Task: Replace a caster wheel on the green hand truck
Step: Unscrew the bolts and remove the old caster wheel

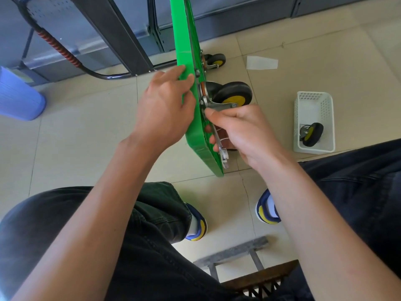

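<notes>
While tipped up on edge on the tiled floor, the green hand truck stands with its underside facing right, between the person's knees and a dark shelving unit. Near caster wheel, black tyre with yellow hub, sits on its metal bracket against the deck; a second caster shows farther back. Left hand grips the deck's edge, fingers wrapped over the green face. Right hand is clenched round a silver wrench, its upper end at the bracket's base plate, lower end poking out below the fist. White plastic basket lies well apart to the right, holding a loose caster. Blue bin at far left. Paper scrap beyond the wheels.
</notes>
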`<action>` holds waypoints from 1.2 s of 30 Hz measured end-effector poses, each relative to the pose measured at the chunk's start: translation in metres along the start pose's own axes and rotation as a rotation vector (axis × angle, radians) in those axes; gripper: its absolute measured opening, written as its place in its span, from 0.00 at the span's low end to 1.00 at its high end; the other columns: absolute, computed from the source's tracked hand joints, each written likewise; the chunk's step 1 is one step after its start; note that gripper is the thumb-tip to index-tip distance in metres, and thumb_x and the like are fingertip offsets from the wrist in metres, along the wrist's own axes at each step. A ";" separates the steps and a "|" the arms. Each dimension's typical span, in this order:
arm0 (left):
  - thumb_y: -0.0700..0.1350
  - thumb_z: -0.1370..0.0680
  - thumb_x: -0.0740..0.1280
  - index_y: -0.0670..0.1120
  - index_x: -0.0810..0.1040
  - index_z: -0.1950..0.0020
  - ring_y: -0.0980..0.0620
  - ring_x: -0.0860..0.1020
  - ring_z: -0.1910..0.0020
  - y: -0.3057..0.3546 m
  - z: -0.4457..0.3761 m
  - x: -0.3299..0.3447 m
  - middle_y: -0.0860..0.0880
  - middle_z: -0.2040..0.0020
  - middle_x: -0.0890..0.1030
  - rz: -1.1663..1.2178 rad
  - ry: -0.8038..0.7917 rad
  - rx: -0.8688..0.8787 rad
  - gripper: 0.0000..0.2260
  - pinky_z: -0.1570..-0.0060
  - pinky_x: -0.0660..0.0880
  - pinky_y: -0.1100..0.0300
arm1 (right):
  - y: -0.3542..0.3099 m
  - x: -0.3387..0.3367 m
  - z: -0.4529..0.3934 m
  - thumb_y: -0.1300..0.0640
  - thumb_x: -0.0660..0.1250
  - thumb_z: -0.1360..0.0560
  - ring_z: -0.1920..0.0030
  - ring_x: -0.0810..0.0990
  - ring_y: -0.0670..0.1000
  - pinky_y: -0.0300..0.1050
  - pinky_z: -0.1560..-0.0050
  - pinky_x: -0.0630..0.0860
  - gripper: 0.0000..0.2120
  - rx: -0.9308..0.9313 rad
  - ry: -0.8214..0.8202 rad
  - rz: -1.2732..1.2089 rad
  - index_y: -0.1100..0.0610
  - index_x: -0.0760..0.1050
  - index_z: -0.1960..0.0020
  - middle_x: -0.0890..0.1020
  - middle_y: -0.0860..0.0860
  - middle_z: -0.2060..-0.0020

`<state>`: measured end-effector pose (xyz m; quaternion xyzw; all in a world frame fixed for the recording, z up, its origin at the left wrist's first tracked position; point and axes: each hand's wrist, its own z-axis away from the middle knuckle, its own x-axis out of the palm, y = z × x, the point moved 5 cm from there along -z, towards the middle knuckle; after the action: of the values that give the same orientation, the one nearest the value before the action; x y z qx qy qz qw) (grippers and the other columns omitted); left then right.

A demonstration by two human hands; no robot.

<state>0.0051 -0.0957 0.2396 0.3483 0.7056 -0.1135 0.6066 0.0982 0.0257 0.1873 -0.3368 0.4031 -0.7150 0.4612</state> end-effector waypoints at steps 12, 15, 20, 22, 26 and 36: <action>0.41 0.18 0.58 0.39 0.81 0.43 0.41 0.73 0.45 0.001 0.000 -0.003 0.43 0.40 0.80 -0.019 0.000 0.046 0.13 0.53 0.65 0.59 | -0.003 0.010 -0.003 0.61 0.71 0.20 0.72 0.78 0.50 0.40 0.73 0.76 0.09 0.069 -0.026 -0.114 0.68 0.82 0.50 0.81 0.56 0.65; 0.42 0.18 0.58 0.39 0.81 0.41 0.41 0.73 0.43 0.000 0.000 -0.003 0.44 0.39 0.79 0.000 -0.025 0.052 0.13 0.49 0.70 0.53 | -0.002 0.012 -0.003 0.61 0.70 0.20 0.72 0.79 0.49 0.40 0.73 0.75 0.08 0.095 -0.048 -0.150 0.67 0.82 0.50 0.81 0.54 0.66; 0.43 0.17 0.58 0.40 0.80 0.42 0.41 0.72 0.43 0.001 0.001 -0.004 0.45 0.41 0.79 0.004 -0.042 0.048 0.13 0.51 0.69 0.54 | -0.004 0.015 -0.003 0.62 0.67 0.18 0.74 0.79 0.47 0.40 0.74 0.74 0.07 0.120 -0.119 -0.184 0.64 0.80 0.52 0.81 0.50 0.71; 0.43 0.17 0.58 0.40 0.79 0.43 0.42 0.72 0.44 0.002 0.001 -0.003 0.45 0.43 0.79 -0.003 -0.047 0.044 0.13 0.53 0.68 0.54 | -0.003 0.016 -0.004 0.62 0.66 0.18 0.74 0.79 0.46 0.40 0.75 0.73 0.07 0.124 -0.132 -0.197 0.63 0.79 0.52 0.81 0.50 0.71; 0.45 0.19 0.59 0.40 0.81 0.41 0.40 0.73 0.42 0.001 0.000 -0.004 0.44 0.40 0.80 0.030 -0.066 0.033 0.15 0.47 0.74 0.48 | 0.002 0.018 -0.005 0.62 0.65 0.17 0.72 0.77 0.48 0.40 0.75 0.72 0.09 0.088 -0.103 -0.243 0.64 0.80 0.54 0.80 0.52 0.68; 0.47 0.19 0.62 0.41 0.81 0.37 0.37 0.73 0.37 -0.002 0.001 -0.005 0.41 0.34 0.79 0.047 -0.071 0.025 0.16 0.41 0.74 0.44 | 0.012 0.016 -0.010 0.62 0.65 0.17 0.72 0.76 0.48 0.40 0.73 0.72 0.14 -0.050 -0.126 -0.143 0.62 0.81 0.59 0.78 0.52 0.71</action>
<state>0.0046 -0.0989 0.2436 0.3679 0.6738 -0.1204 0.6294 0.0894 0.0104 0.1738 -0.4205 0.3661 -0.7131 0.4250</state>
